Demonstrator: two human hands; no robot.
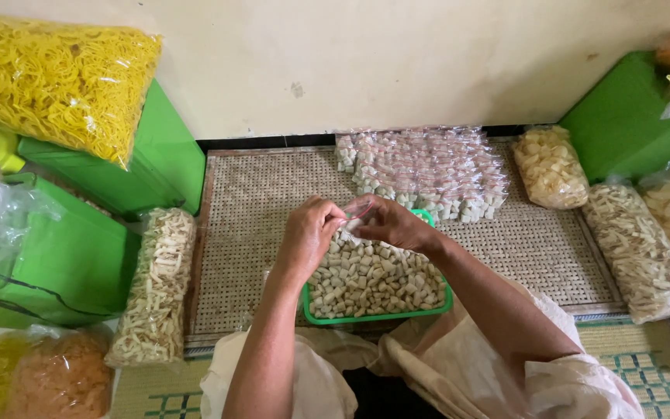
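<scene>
Cream cloth (459,365) on my lap sits closest to me, and my 2 arms reach out over it. My left hand (309,230) and my right hand (391,223) are close together, both pinching 1 small clear bag (357,211) at its top, fingers closed on it. I hold the bag just above the green tray (378,316), which is full of little pale snack cubes (370,279). I think the bag could slip or tip and drop cubes on the woven mat (257,202), since my grip is only at the thin edge. Behind the tray lies 1 pile of filled small packets (424,171); they overlap too much to count. I see 1 big bag of yellow noodles (56,77) at the left.
</scene>
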